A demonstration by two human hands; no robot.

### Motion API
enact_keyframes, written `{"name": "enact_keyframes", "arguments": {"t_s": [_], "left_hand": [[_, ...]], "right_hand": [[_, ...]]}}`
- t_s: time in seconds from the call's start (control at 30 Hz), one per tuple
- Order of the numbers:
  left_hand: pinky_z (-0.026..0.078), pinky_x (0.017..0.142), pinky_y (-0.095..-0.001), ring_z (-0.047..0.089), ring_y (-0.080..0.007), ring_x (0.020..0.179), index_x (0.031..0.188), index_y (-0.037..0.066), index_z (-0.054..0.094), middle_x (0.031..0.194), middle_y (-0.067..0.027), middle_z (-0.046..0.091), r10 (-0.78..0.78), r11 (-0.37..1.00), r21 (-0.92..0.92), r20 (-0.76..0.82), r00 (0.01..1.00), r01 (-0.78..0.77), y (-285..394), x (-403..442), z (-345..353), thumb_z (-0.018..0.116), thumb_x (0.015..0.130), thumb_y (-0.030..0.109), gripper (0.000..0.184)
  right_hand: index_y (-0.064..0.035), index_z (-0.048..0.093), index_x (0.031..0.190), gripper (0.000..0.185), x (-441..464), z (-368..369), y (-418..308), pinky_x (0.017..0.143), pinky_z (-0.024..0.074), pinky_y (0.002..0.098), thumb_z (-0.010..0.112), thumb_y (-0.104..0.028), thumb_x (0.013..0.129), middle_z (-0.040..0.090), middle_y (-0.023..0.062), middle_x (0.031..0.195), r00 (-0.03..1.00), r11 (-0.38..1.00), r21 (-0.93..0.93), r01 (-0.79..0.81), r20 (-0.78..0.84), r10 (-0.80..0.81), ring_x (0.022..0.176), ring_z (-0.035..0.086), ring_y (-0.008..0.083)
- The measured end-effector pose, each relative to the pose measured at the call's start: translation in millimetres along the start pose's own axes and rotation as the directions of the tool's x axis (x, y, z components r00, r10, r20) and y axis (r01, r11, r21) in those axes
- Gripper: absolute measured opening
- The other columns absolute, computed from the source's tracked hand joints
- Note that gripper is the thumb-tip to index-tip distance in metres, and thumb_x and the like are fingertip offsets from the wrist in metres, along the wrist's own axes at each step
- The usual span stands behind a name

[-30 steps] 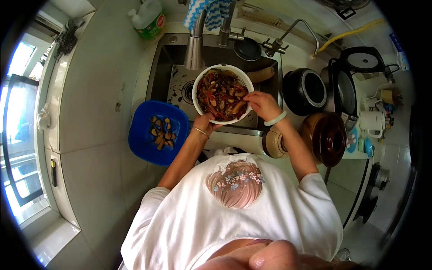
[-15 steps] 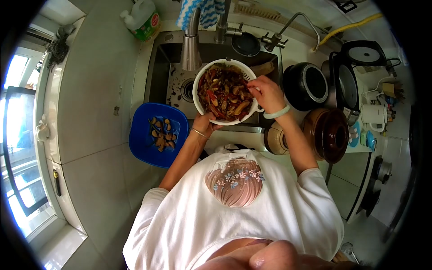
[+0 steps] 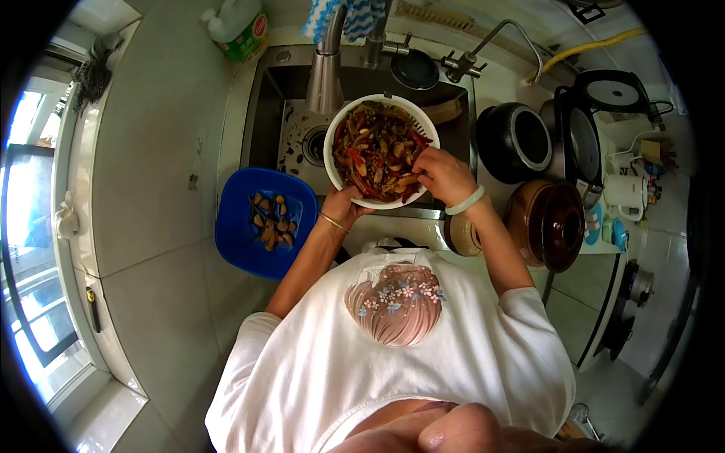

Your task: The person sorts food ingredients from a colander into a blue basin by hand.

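Note:
A white colander (image 3: 329,157), full of a dark mix with red chillies and pale pieces (image 3: 377,151), is over the sink (image 3: 264,98). My left hand (image 3: 343,208) grips its near left rim, with the fingers partly hidden beneath. At the colander's right side, my right hand (image 3: 445,177) has its fingers pinched together at the edge of the mix; whatever lies between them is hidden. A blue basin (image 3: 230,234) holding several brownish pieces (image 3: 272,221) stands left of my left hand.
The faucet (image 3: 325,83) hangs over the sink behind the colander. Right of the sink are a black pot (image 3: 513,143), a brown lidded pot (image 3: 555,226), a small beige jar (image 3: 461,234) and an open cooker (image 3: 581,143). A detergent bottle (image 3: 242,34) stands back left.
My right hand has shifted down and slightly right along the colander's edge, its fingers staying at the mix. The pieces in the colander lie differently. My left hand keeps its grip on the rim.

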State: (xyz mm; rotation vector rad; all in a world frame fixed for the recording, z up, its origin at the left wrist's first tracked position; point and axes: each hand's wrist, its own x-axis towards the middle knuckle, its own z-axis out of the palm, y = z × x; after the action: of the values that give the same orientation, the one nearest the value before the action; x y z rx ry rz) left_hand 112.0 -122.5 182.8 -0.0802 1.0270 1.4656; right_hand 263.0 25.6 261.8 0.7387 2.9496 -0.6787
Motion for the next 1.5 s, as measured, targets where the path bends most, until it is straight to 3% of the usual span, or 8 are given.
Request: {"name": "enact_keyframes", "arguments": {"t_s": [0.27,0.37,0.67,0.87,1.27,1.37,1.43,1.5], "left_hand": [[0.055,0.049,-0.0305,0.059,-0.0280,0.075,0.109,-0.006,0.033,0.099,-0.0195,0.051,-0.018,1.000,-0.008,-0.010,1.000,0.018,-0.2,-2.7,0.5,0.040,0.062,-0.003,0.048],[0.055,0.049,-0.0303,0.059,-0.0276,0.076,0.111,-0.005,0.032,0.100,-0.0192,0.050,-0.012,1.000,-0.020,0.007,1.000,0.013,-2.3,-2.0,-1.5,0.040,0.062,-0.003,0.050],[0.056,0.052,-0.0320,0.058,-0.0291,0.079,0.108,-0.006,0.036,0.099,-0.0190,0.051,0.005,1.000,0.016,-0.053,0.999,-0.004,-3.0,-6.5,1.2,0.041,0.064,-0.003,0.045],[0.056,0.051,-0.0310,0.059,-0.0277,0.078,0.108,-0.005,0.036,0.099,-0.0179,0.052,0.005,1.000,-0.018,-0.034,0.999,-0.006,-4.1,-8.3,0.8,0.041,0.064,-0.004,0.045],[0.055,0.051,-0.0317,0.059,-0.0273,0.080,0.115,0.003,0.031,0.102,-0.0152,0.051,0.009,1.000,0.029,-0.054,0.999,-0.007,-6.0,-9.9,1.5,0.041,0.061,-0.003,0.056],[0.055,0.051,-0.0321,0.059,-0.0274,0.080,0.115,0.003,0.030,0.103,-0.0157,0.050,-0.004,1.000,0.009,-0.048,0.999,0.005,-6.4,-10.6,1.8,0.041,0.060,-0.003,0.057],[0.055,0.057,-0.0337,0.058,-0.0273,0.083,0.114,-0.001,0.031,0.103,-0.0170,0.050,0.016,0.997,0.070,-0.055,0.998,-0.012,-3.1,-15.4,5.1,0.044,0.060,-0.001,0.056],[0.056,0.056,-0.0332,0.058,-0.0273,0.082,0.114,-0.002,0.031,0.103,-0.0172,0.050,0.021,0.998,0.052,-0.050,0.999,-0.018,-4.3,-14.6,4.5,0.044,0.060,-0.001,0.056]], "right_hand": [[-0.0079,0.057,0.077,0.013,-2.4,6.2,3.5,0.068,0.0449,0.0332,0.060,-0.012,0.065,0.050,0.0053,0.086,0.999,0.998,-0.053,0.022,-0.037,-0.024,0.085,0.052,0.0228],[-0.0083,0.058,0.075,0.011,0.7,-4.5,4.5,0.068,0.0451,0.0337,0.059,-0.012,0.065,0.049,0.0051,0.086,0.978,0.940,0.277,-0.201,0.108,0.177,0.088,0.049,0.0219],[-0.0054,0.058,0.075,0.012,-9.1,12.2,-1.4,0.063,0.0445,0.0348,0.060,-0.012,0.065,0.055,0.0098,0.077,0.985,0.994,-0.092,0.056,-0.159,-0.070,0.071,0.054,0.0265],[-0.0080,0.060,0.078,0.016,-7.7,2.8,8.7,0.066,0.0453,0.0336,0.063,-0.013,0.063,0.051,0.0059,0.087,0.980,0.949,0.245,-0.197,0.053,0.190,0.086,0.051,0.0230],[-0.0095,0.060,0.080,0.020,-11.2,16.3,-3.6,0.068,0.0445,0.0346,0.063,-0.012,0.060,0.049,0.0035,0.082,0.998,0.985,-0.166,0.036,-0.041,-0.043,0.083,0.050,0.0218],[-0.0060,0.059,0.079,0.016,-9.4,18.3,4.9,0.062,0.0455,0.0319,0.060,-0.010,0.064,0.051,0.0041,0.075,0.972,0.999,-0.010,0.047,-0.231,-0.048,0.072,0.053,0.0186],[0.0002,0.056,0.082,0.015,-9.0,10.6,5.8,0.056,0.0438,0.0285,0.056,-0.008,0.070,0.051,0.0035,0.064,0.966,0.809,0.547,-0.215,-0.002,0.258,0.060,0.052,0.0159],[0.0026,0.054,0.084,0.015,-6.5,11.5,12.9,0.048,0.0419,0.0225,0.050,-0.009,0.075,0.049,0.0017,0.058,0.980,0.747,0.649,-0.143,-0.011,0.197,0.050,0.047,0.0098]]}}
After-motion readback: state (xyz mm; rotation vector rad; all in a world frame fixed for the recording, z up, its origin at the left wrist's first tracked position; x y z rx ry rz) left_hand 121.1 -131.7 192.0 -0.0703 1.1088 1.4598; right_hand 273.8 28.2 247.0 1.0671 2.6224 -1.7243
